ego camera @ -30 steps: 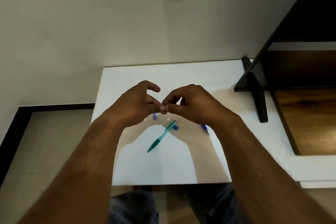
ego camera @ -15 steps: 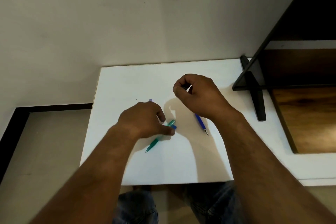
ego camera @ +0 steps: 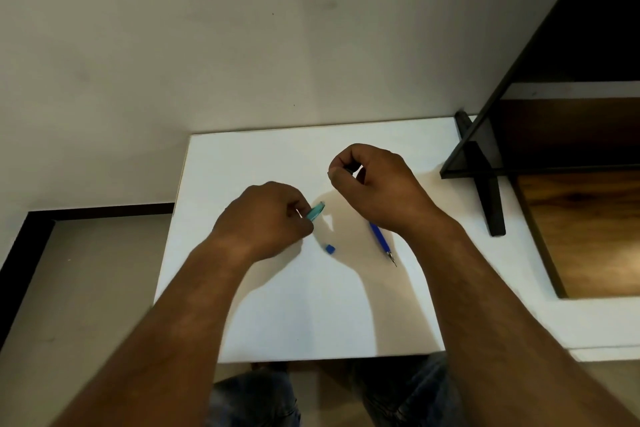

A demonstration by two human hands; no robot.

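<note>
Teal pen (ego camera: pixel 316 211), seemingly in left hand (ego camera: pixel 265 222)

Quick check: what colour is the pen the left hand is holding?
Teal; the pen pokes out past the left hand in the head view.

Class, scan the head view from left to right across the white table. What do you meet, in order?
left hand → teal pen in its grip → small blue cap → blue pen → black bracket. The right hand overlaps the blue pen, so it is left out.
</note>
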